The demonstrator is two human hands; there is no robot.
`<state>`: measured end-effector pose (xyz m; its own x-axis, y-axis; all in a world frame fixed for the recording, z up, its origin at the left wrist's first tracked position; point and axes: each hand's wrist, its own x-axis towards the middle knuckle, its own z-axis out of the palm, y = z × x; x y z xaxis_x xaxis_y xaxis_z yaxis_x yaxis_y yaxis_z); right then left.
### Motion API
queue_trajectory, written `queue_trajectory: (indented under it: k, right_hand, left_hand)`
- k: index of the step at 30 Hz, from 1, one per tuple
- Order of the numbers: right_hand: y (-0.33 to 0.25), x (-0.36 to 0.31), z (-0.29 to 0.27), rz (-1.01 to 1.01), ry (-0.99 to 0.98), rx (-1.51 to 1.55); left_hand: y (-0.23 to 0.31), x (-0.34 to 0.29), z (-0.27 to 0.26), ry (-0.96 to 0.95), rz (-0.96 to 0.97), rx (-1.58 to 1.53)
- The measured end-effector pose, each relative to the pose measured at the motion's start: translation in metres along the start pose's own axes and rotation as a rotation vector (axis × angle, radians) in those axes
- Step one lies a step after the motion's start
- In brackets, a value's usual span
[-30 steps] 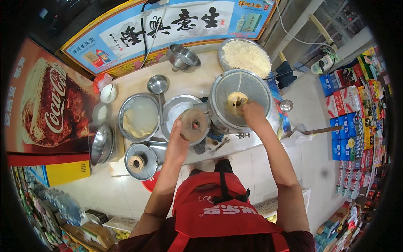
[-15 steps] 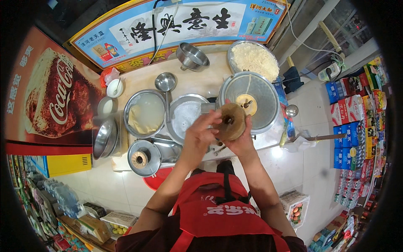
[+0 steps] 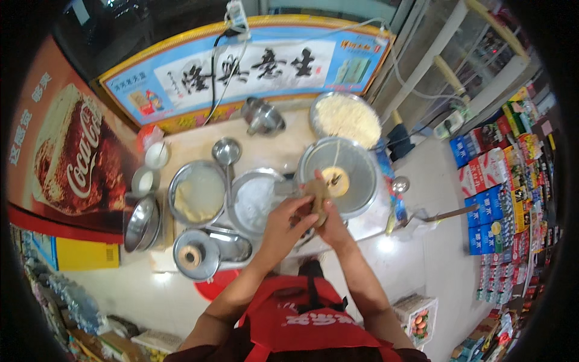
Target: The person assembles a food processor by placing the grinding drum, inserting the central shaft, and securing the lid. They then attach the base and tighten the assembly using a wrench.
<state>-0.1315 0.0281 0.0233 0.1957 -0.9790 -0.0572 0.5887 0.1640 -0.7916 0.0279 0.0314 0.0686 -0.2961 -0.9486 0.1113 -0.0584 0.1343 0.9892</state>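
Observation:
A brown grinding stone, round and thick with a hole seen earlier in its middle, is held over the table's front edge, turned nearly edge-on. My right hand grips it from the right, fingers behind and thumb at the lower edge. From the left, my left hand has curled fingers and thumb against its face. Just beyond is the wide metal grinder bowl, with a pale round disc and a dark centre shaft inside. On the left lies a metal funnel-shaped part with a tan ring in it.
Basins of whitish liquid and foam stand left of the grinder, beside a ladle. Behind are a steel pot and a basin of pale crumbs. A long-handled tool juts out right.
The grinding stone has tilted from face-up to nearly edge-on and come down slightly. My left fingers have closed in against it. The whole view has shifted.

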Motion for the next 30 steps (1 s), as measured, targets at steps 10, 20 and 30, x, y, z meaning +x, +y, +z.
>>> queue_trajectory:
  k: [10, 20, 30]
  right_hand:
    - [-0.026, -0.005, 0.008, -0.190, -0.005, -0.573]
    - [-0.065, -0.021, 0.016, -0.180, -0.125, -1.308]
    - [-0.073, -0.028, 0.009, -0.148, -0.079, -1.304]
  left_hand:
    - [-0.011, 0.013, 0.005, 0.103, -0.068, -0.231]
    - [-0.018, 0.022, 0.004, 0.010, -0.297, -0.573]
    - [-0.012, 0.025, 0.021, -0.059, -0.316, -0.559]
